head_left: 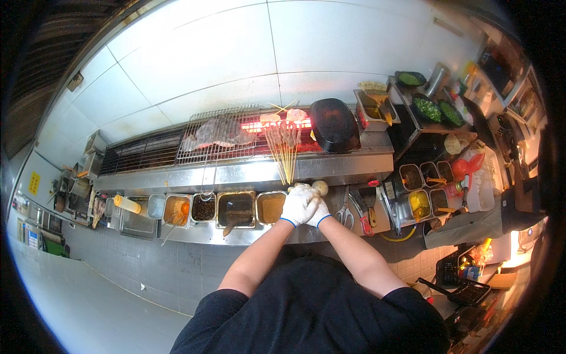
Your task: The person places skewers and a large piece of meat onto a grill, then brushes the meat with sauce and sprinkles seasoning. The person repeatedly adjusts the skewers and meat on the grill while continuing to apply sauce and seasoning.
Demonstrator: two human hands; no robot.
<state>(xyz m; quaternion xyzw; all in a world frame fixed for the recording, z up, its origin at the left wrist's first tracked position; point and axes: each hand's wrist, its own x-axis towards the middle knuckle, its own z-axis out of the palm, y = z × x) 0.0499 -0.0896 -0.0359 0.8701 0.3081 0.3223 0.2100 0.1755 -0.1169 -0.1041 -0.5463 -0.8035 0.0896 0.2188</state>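
Observation:
My left hand [296, 205] and my right hand [317, 211], both in white gloves with blue cuffs, are together at the counter's edge below the grill. Their fingers overlap, so whether they grip anything between them is hidden. A round pale object [320, 187] touches or sits just behind the right glove. Just beyond the hands, the bamboo ends of a bunch of meat skewers [285, 152] stick out over the grill's steel front. Two pale pieces of food [296, 115] lie behind them over the red glow. To the left, a wire grilling basket [216, 135] encloses a large flat piece of food.
A black oval pan [334, 126] covers the grill's right part. Seasoning tubs [236, 209] and a squeeze bottle [127, 204] line the counter at left. Scissors [344, 217] and red-handled tongs [366, 225] lie at right. Another person's sleeved arm [464, 228] reaches in from the right.

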